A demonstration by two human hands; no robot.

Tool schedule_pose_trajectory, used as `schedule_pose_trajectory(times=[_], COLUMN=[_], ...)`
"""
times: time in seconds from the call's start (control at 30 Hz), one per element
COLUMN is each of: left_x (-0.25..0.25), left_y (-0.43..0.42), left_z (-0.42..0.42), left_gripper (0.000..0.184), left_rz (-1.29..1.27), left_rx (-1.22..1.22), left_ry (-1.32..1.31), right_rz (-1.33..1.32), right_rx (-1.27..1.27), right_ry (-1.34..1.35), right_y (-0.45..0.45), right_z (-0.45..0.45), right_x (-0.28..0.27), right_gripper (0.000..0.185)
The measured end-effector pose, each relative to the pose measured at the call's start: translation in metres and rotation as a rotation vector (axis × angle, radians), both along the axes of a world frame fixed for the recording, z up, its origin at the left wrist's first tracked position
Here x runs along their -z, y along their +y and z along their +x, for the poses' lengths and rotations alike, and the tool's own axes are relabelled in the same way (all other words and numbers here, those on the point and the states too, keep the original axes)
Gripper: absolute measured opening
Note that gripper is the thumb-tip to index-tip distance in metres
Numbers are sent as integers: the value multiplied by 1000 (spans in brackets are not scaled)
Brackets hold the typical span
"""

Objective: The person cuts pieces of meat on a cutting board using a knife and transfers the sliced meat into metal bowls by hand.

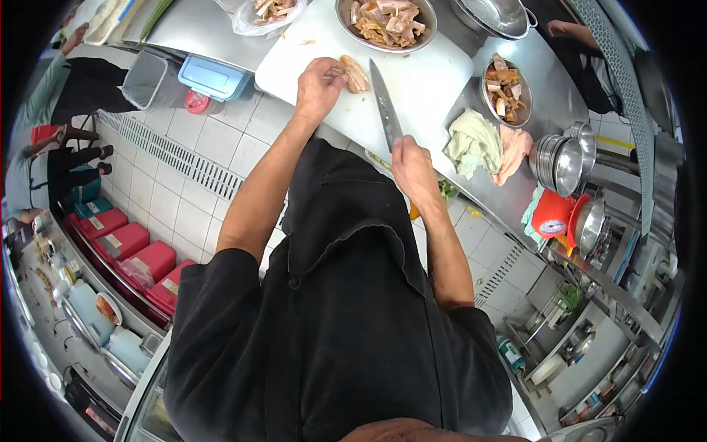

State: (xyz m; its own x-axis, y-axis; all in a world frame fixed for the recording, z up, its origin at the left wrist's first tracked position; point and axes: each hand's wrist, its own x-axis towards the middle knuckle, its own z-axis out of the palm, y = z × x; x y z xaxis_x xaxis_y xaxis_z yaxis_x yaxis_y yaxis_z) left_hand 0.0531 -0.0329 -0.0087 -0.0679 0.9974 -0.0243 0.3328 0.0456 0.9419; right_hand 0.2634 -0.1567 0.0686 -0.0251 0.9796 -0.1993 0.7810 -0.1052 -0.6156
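Observation:
On a white cutting board (pixel 434 81) lies a piece of meat (pixel 355 74), touched at its left edge by the curled fingers of my left hand (pixel 319 87). What those fingers grip, if anything, is too small to tell. My right hand (pixel 414 168) is wrapped round the handle of a knife (pixel 385 107), whose blade points away over the board, just right of the meat. At the board's far edge a large metal bowl (pixel 386 22) holds meat strips. A smaller metal bowl (pixel 507 90) with cut chunks stands to the right.
A green cloth (pixel 472 143) and a pink cloth (pixel 512 153) lie right of my right hand. Stacked bowls (pixel 557 163) and a red scale (pixel 551 215) are further right. A plastic bag (pixel 269 16) of meat is at the back left. Other people stand left and at the back right.

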Motion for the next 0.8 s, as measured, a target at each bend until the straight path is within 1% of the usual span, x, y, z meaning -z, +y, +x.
schedule_pose_trajectory(times=[0.1, 0.2, 0.3, 0.4, 0.5, 0.6, 0.7, 0.8], left_x=[1, -4, -7, -14, -11, -6, -2, -1], left_y=[1, 6, 18, 20, 24, 31, 36, 34], left_z=[3, 5, 5, 13, 15, 16, 16, 16], left_gripper=[26, 26, 28, 26, 20, 12, 10, 9], left_rz=[-7, -25, -65, 63, 171, 207, 191, 199], left_rx=[-16, 43, 131, 72, 149, 175, 182, 166], left_ry=[5, 17, 134, 221, 307, 305, 338, 290], right_rz=[-10, 59, 3, -34, -18, -95, -130, -120], right_rx=[-72, -69, -38, -29, -60, -107, -140, -137], right_ry=[-54, -87, -75, -106, -102, -137, -122, -115], right_y=[11, 19, 24, 27, 29, 33, 42, 56], right_z=[-12, -14, -11, -13, -14, -17, -18, -26], right_x=[-7, 0, 2, 5, 3, -1, -7, 5], right_gripper=[26, 24, 27, 26, 24, 16, 21, 21])
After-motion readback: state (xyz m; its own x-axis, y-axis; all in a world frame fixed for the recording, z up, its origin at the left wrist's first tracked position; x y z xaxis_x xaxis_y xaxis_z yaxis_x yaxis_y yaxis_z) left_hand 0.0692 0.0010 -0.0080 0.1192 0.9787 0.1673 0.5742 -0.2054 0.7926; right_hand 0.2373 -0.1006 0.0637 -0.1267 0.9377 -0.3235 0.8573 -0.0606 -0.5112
